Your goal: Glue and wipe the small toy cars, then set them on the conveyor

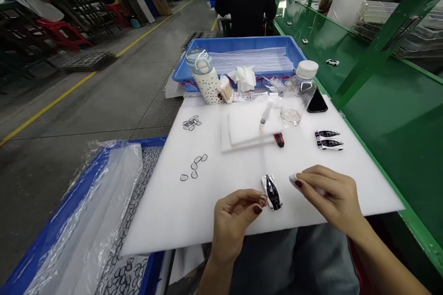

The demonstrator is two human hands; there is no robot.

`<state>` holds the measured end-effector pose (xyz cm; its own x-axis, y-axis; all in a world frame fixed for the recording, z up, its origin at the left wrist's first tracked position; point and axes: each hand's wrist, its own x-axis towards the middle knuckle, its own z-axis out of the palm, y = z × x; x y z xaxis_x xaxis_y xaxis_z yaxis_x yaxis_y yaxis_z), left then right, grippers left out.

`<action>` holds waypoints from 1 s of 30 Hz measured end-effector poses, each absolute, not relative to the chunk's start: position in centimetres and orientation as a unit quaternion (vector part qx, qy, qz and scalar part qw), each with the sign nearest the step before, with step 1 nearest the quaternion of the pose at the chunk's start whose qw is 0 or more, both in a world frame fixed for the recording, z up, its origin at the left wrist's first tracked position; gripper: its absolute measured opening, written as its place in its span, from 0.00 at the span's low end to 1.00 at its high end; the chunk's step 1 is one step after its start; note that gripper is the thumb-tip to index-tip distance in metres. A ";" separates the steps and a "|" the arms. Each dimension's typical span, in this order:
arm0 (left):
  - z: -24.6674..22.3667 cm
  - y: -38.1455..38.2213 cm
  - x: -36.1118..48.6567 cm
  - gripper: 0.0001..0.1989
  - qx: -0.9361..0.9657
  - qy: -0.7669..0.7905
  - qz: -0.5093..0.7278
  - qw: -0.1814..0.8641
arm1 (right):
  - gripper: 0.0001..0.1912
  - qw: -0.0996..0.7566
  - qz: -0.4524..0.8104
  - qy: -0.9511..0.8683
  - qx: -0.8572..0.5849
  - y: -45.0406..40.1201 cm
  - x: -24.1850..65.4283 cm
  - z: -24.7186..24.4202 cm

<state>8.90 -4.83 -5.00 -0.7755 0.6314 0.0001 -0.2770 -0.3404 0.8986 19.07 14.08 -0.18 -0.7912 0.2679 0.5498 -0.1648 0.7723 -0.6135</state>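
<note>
Near the front edge of the white foam sheet, a white-and-black toy car lies between my hands. My left hand is closed in a pinch on a small thin ring, just left of the car. To the car's right, my right hand pinches a small white wad, perhaps tissue; the fingers hide part of it. Several thin black rings lie loose on the sheet's left side, with a little heap of rings behind them. Two more toy cars sit side by side at the right.
Behind are a dotted bottle, cotton swabs, a clear bottle, a phone and a syringe. A blue bin stands beyond. A green conveyor carrying cars runs right; a ring-filled tray sits lower left.
</note>
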 end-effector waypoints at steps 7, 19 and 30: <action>-5.1 -4.4 9.8 0.09 0.412 0.750 0.511 -0.074 | 0.10 0.197 0.438 -0.866 -0.138 12.7 19.3 -3.1; -6.2 -3.4 10.8 0.10 0.404 0.783 0.468 -0.072 | 0.07 0.117 0.414 -0.892 -0.143 12.3 19.1 -3.1; -6.0 -3.3 10.1 0.17 0.333 0.795 0.506 0.025 | 0.08 0.101 0.402 -0.898 -0.145 12.3 19.0 -2.9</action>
